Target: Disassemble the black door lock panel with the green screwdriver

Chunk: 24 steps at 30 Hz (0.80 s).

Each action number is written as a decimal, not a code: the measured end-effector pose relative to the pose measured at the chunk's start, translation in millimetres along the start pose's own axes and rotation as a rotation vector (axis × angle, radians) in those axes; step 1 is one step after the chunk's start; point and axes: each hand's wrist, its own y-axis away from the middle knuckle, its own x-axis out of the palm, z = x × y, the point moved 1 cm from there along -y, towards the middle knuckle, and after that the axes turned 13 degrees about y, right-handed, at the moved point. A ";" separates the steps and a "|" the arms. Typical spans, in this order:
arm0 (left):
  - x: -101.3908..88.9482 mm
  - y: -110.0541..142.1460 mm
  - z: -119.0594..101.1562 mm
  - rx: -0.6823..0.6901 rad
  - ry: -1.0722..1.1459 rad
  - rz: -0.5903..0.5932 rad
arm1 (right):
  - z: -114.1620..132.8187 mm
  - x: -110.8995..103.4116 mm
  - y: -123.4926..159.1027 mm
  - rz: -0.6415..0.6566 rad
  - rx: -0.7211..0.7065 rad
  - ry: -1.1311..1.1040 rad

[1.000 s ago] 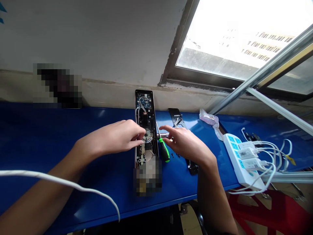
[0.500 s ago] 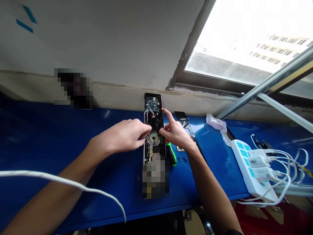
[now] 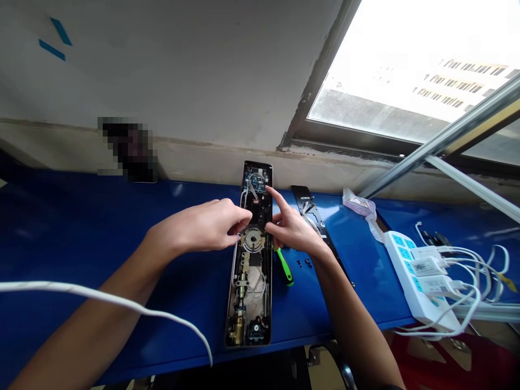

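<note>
An opened electronic door lock housing (image 3: 267,303) lies lengthwise before me, its inner side up. A blue circuit board (image 3: 254,183) with white wires is at its far end, a round metal disc (image 3: 253,238) in its middle, brass parts (image 3: 239,326) at its near end. My left hand (image 3: 219,225) is over the left rim beside the disc, thumb and finger pinched; what sits between them is too small to make out. My right hand (image 3: 290,225) grips the right rim, its forefinger stretched toward the circuit board and the thumb at the edge.
A green and black screwdriver (image 3: 284,266) lies right of the housing, near small black screws (image 3: 307,263). Beyond my right wrist is a black panel (image 3: 301,194) with wires. A white power strip (image 3: 410,276) with plugged chargers is farther right. A white cable (image 3: 122,303) crosses my left forearm.
The housing has turned slightly, its near end swinging left and its far end a little right. Both hands keep nearly the same positions on it.
</note>
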 end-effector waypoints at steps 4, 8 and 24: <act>-5.7 2.8 1.0 0.017 0.058 0.079 | -5.5 3.6 1.5 0.040 -0.031 -0.049; -9.8 5.4 5.0 0.040 0.122 0.118 | -6.4 7.0 5.1 0.078 -0.069 -0.075; -15.4 7.6 12.6 -0.017 0.108 0.035 | 25.6 -17.0 5.1 -0.100 -0.240 0.309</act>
